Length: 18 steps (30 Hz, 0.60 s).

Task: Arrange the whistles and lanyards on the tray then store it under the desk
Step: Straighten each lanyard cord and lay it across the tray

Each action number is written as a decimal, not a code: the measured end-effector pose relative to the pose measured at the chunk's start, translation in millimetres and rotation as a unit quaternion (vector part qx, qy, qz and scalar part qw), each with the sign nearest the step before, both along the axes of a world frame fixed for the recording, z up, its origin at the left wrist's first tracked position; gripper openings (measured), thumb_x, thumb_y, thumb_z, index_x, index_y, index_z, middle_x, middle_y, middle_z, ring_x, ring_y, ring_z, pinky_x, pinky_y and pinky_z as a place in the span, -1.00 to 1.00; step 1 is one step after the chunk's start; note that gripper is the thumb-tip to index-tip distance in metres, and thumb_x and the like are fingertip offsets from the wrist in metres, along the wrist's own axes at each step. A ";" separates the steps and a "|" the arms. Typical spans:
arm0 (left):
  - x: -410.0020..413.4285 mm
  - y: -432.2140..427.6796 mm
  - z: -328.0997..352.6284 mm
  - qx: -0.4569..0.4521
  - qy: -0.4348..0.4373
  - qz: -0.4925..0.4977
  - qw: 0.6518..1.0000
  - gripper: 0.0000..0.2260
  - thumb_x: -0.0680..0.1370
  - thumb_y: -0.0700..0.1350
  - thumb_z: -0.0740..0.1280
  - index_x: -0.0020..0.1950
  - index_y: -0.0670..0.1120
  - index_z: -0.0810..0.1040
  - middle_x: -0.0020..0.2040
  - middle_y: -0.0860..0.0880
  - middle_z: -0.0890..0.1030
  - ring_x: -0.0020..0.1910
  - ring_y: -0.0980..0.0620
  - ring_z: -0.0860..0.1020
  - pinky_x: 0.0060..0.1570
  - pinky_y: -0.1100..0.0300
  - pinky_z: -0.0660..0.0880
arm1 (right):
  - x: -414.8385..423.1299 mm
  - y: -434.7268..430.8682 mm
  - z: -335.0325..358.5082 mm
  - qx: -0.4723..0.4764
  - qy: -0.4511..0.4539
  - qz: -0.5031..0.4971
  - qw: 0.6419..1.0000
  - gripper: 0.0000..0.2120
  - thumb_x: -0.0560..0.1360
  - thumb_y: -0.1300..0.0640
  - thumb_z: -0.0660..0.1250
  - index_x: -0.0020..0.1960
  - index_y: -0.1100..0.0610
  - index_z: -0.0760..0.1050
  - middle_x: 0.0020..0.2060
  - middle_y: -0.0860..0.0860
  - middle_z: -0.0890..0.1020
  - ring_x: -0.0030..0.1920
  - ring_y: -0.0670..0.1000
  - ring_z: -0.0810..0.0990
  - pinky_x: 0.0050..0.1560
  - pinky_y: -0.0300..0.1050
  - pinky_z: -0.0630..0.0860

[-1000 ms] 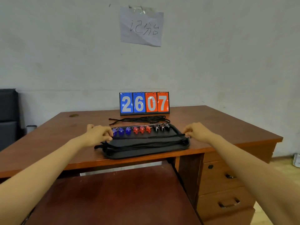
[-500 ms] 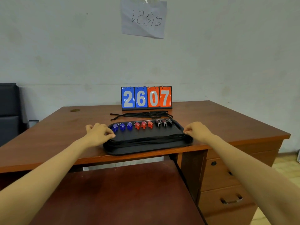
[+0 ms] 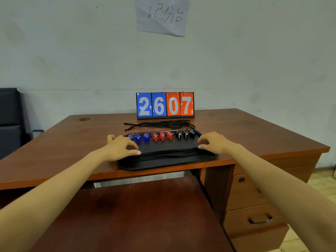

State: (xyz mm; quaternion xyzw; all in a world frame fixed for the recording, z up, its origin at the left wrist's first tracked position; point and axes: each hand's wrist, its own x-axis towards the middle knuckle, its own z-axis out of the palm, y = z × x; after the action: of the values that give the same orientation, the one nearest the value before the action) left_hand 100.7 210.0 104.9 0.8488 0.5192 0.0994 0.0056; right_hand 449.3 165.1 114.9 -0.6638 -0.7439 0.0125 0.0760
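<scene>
A black tray (image 3: pixel 163 165) lies at the desk's front edge. Along its far side stand three blue whistles (image 3: pixel 138 138), three red whistles (image 3: pixel 161 136) and three black whistles (image 3: pixel 185 134) in a row. A bundle of black lanyards (image 3: pixel 169 153) stretches across the tray's near half. My left hand (image 3: pixel 121 146) rests on the bundle's left end with its fingertips pinched there. My right hand (image 3: pixel 213 142) is curled over the right end. More loose black lanyards (image 3: pixel 160 124) lie on the desk behind the tray.
A flip scoreboard reading 2607 (image 3: pixel 165 104) stands at the back of the wooden desk (image 3: pixel 63 151). A lower wooden surface (image 3: pixel 136 215) sits under the desk front. Drawers (image 3: pixel 258 215) are at the right, and a dark chair (image 3: pixel 9 120) at the far left.
Both hands have shifted inward over the tray's ends, and the lanyard bundle now lies flatter across the tray. The view has tilted slightly downward.
</scene>
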 end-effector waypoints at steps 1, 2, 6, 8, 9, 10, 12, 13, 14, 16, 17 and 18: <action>3.0 3.3 5.0 0.009 -0.018 -0.003 1.000 -0.71 0.49 0.25 0.22 0.07 0.14 0.57 -0.04 0.15 0.49 0.07 0.12 0.38 0.16 0.06 0.13 | -0.9 3.9 3.5 0.009 0.031 0.005 0.999 -0.67 0.53 -0.02 0.27 0.25 0.07 0.48 0.22 0.04 0.56 0.20 0.03 0.52 0.27 0.01 0.45; 7.4 7.6 10.8 0.016 -0.036 -0.006 0.999 -0.71 0.50 0.24 0.22 0.08 0.13 0.57 -0.03 0.15 0.48 0.07 0.13 0.37 0.20 0.03 0.13 | -1.7 9.0 7.4 0.019 0.056 0.005 0.998 -0.67 0.54 -0.01 0.26 0.26 0.08 0.47 0.22 0.04 0.56 0.20 0.02 0.52 0.26 -0.03 0.44; 37.6 37.1 34.2 0.034 -0.050 -0.020 0.998 -0.73 0.52 0.19 0.23 0.11 0.10 0.57 0.05 0.10 0.53 0.15 0.09 0.40 0.23 0.04 0.12 | -5.7 37.6 23.1 0.055 0.109 -0.004 0.993 -0.72 0.56 0.07 0.24 0.23 0.12 0.49 0.19 0.06 0.57 0.17 0.03 0.53 0.23 -0.08 0.44; 56.2 59.9 40.9 0.032 -0.034 -0.033 0.998 -0.74 0.53 0.16 0.23 0.12 0.09 0.56 0.09 0.09 0.55 0.18 0.08 0.41 0.20 0.06 0.14 | -6.0 61.2 27.2 0.065 0.117 -0.010 0.991 -0.75 0.56 0.08 0.23 0.19 0.12 0.51 0.15 0.07 0.59 0.12 0.03 0.55 0.20 -0.09 0.46; 65.3 73.2 42.4 0.028 -0.032 -0.039 0.998 -0.75 0.53 0.14 0.24 0.12 0.08 0.56 0.09 0.09 0.56 0.18 0.09 0.42 0.17 0.08 0.14 | -5.8 74.7 28.3 0.067 0.121 -0.013 0.990 -0.77 0.56 0.09 0.23 0.17 0.11 0.51 0.14 0.07 0.60 0.10 0.02 0.56 0.18 -0.10 0.47; 74.9 87.0 44.0 0.024 -0.031 -0.044 0.998 -0.77 0.54 0.11 0.25 0.12 0.07 0.56 0.09 0.10 0.58 0.17 0.09 0.42 0.14 0.10 0.14 | -5.0 89.7 29.5 0.066 0.122 -0.016 0.990 -0.78 0.56 0.11 0.23 0.17 0.11 0.51 0.14 0.07 0.60 0.09 0.02 0.56 0.17 -0.11 0.47; 93.7 114.2 44.6 0.010 -0.024 -0.048 0.998 -0.79 0.54 0.04 0.27 0.14 0.05 0.56 0.11 0.09 0.59 0.18 0.08 0.43 0.21 0.07 0.14 | -2.9 118.2 31.4 0.053 0.123 -0.024 0.991 -0.77 0.56 0.15 0.23 0.18 0.12 0.52 0.16 0.07 0.59 0.11 0.02 0.55 0.17 -0.13 0.46; 102.5 127.6 43.4 0.003 -0.020 -0.051 0.999 -0.80 0.55 0.01 0.27 0.14 0.04 0.56 0.13 0.09 0.59 0.20 0.07 0.44 0.27 0.03 0.12 | -2.3 131.6 32.0 0.043 0.121 -0.024 0.991 -0.77 0.56 0.16 0.22 0.19 0.13 0.52 0.16 0.07 0.59 0.11 0.01 0.55 0.16 -0.14 0.45; 111.4 140.7 41.3 -0.005 -0.016 -0.054 0.998 -0.81 0.55 -0.02 0.27 0.14 0.03 0.56 0.14 0.08 0.59 0.21 0.06 0.44 0.31 -0.01 0.10 | -1.9 144.4 32.1 0.029 0.118 -0.022 0.992 -0.77 0.56 0.16 0.22 0.18 0.13 0.53 0.16 0.07 0.58 0.09 0.00 0.54 0.12 -0.17 0.44; 127.7 163.1 36.1 -0.023 -0.007 -0.067 0.997 -0.80 0.55 -0.05 0.28 0.16 0.02 0.55 0.16 0.06 0.58 0.21 0.05 0.44 0.34 -0.04 0.08 | -1.8 168.4 30.0 -0.001 0.110 -0.016 0.994 -0.78 0.55 0.16 0.24 0.16 0.15 0.55 0.16 0.07 0.59 0.08 0.00 0.54 0.06 -0.21 0.41; 135.9 172.3 32.9 -0.030 -0.002 -0.077 0.997 -0.78 0.55 -0.06 0.28 0.19 0.02 0.54 0.17 0.04 0.57 0.21 0.04 0.44 0.34 -0.04 0.09 | -2.0 179.1 28.2 -0.016 0.107 -0.015 0.994 -0.78 0.55 0.17 0.25 0.17 0.15 0.55 0.16 0.07 0.58 0.11 0.01 0.54 0.07 -0.21 0.41; 143.9 180.0 29.8 -0.035 0.004 -0.090 0.995 -0.75 0.55 -0.06 0.29 0.22 0.03 0.52 0.16 0.03 0.56 0.20 0.02 0.44 0.32 -0.02 0.11 | -1.8 189.0 25.5 -0.030 0.102 -0.016 0.994 -0.77 0.54 0.19 0.26 0.17 0.16 0.54 0.16 0.08 0.58 0.13 0.03 0.54 0.09 -0.20 0.42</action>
State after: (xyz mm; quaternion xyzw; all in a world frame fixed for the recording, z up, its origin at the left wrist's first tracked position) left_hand 244.6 390.0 134.8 0.8916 0.4441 0.0769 0.0423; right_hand 447.4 354.1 140.4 -0.6725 -0.7212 0.1012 0.1319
